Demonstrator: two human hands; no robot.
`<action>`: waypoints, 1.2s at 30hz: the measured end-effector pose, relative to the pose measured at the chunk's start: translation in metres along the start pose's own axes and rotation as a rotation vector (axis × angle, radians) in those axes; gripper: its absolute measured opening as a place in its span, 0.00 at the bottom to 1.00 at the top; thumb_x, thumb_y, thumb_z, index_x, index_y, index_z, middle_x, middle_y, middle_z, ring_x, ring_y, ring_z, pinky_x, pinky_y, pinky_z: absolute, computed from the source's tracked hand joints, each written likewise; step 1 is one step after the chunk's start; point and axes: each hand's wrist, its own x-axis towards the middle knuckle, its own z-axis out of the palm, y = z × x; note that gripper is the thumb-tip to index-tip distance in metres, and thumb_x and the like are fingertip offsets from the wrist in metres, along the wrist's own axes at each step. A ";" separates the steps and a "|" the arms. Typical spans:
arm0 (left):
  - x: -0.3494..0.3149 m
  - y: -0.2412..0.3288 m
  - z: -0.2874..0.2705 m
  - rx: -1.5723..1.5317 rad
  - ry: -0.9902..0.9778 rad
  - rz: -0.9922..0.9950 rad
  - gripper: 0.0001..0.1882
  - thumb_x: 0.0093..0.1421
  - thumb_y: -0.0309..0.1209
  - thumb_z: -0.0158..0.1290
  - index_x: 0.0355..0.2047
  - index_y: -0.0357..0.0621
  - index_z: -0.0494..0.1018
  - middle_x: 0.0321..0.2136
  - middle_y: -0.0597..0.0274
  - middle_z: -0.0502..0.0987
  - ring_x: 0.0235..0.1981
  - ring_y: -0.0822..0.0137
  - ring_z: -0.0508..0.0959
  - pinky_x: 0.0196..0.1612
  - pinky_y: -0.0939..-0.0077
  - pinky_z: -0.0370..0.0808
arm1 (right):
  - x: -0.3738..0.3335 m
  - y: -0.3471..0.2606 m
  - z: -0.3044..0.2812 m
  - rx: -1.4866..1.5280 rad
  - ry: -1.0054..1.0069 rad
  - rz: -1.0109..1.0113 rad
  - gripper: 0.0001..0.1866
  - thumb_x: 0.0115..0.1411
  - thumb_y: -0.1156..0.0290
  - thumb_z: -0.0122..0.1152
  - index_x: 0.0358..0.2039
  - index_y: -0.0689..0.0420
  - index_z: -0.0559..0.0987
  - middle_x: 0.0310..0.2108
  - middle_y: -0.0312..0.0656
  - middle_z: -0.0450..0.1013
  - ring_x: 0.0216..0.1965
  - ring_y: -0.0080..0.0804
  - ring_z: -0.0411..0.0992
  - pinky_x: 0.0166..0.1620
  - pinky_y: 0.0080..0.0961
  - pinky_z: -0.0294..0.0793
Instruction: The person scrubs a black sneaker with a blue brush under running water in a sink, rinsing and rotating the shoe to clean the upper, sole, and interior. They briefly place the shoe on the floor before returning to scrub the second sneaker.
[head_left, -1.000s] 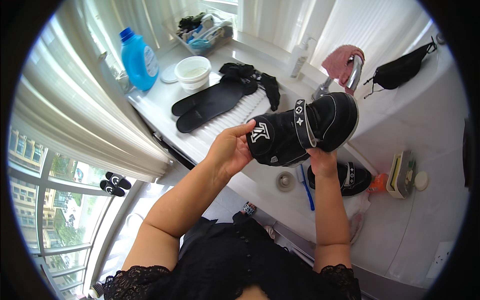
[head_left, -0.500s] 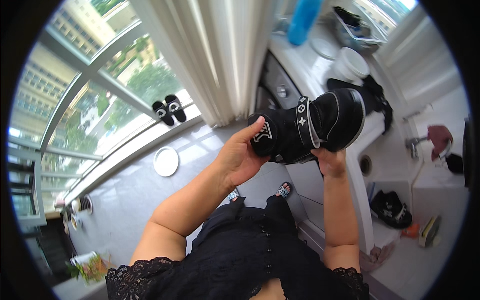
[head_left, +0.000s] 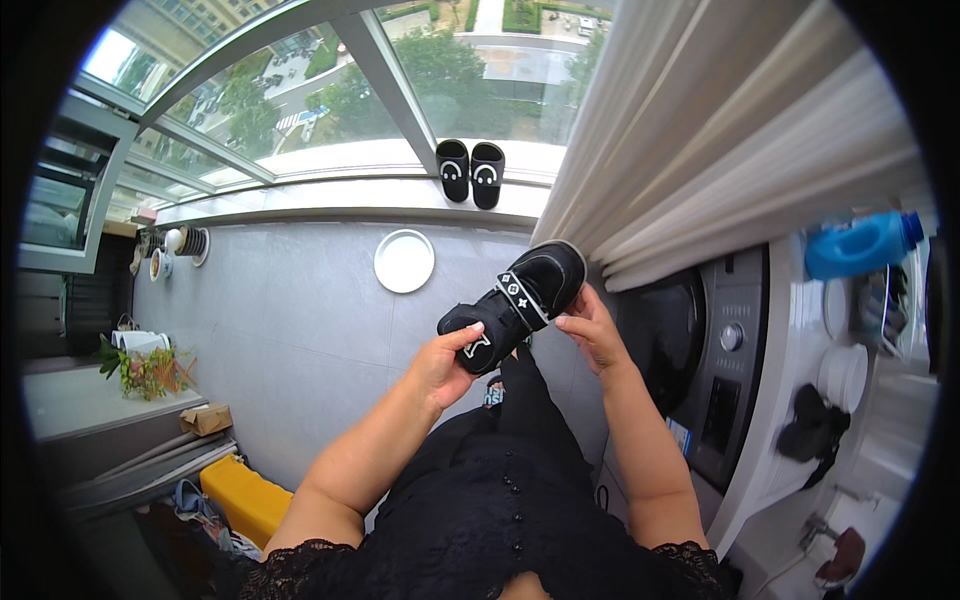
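A black shoe (head_left: 553,276) with a pale-patterned strap across it is held up in front of my body, tilted with its toe up and to the right. My left hand (head_left: 440,368) grips the end with the white emblem, thumb on top. At the toe end, my right hand (head_left: 598,332) pinches the shoe's near edge from the right; some of its fingers are hidden behind it. Beyond the shoe, a pair of black slippers (head_left: 454,172) with white designs stands on the window ledge (head_left: 360,204).
A round white basin (head_left: 404,262) lies on the grey floor (head_left: 290,310). To the right are a curtain (head_left: 700,130), a washing machine (head_left: 735,340) and a counter with a blue bottle (head_left: 858,246) and a white tub (head_left: 842,376). Potted plants (head_left: 150,372) and a yellow box (head_left: 245,500) are at the left.
My view and body have turned right-to-left from the sink side toward the window. The shoe has come along, now lower and tilted more upward, still in both hands.
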 end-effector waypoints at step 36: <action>0.399 0.024 -0.265 -0.036 0.502 -0.105 0.14 0.61 0.39 0.55 0.45 0.49 0.70 0.41 0.63 0.79 0.45 0.68 0.75 0.46 0.69 0.69 | 0.633 0.187 -0.267 -0.427 0.323 0.223 0.38 0.45 0.83 0.68 0.58 0.57 0.65 0.45 0.41 0.73 0.46 0.34 0.72 0.49 0.29 0.72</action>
